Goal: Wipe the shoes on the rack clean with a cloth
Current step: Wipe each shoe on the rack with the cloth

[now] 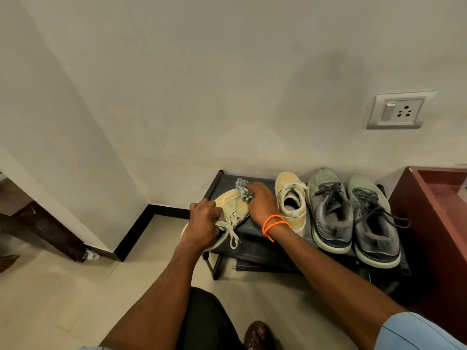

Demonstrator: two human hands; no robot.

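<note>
Head view: on a black rack (265,246) at 5 o'clock, the left hand (203,224) clenches a yellow shoe (231,198) by its laced middle, toe toward 1 o'clock. The right hand (260,200), nearer the toe, pinches a cloth (243,189) against it. Three more shoes wait at 3 o'clock.

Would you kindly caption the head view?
Left hand steadies pale yellow sneaker; right hand wipes with grey cloth.

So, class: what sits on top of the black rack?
On the rack: one yellow shoe and two grey shoes. Another yellow shoe is held above its left end; hands hide the shelf there.
</note>
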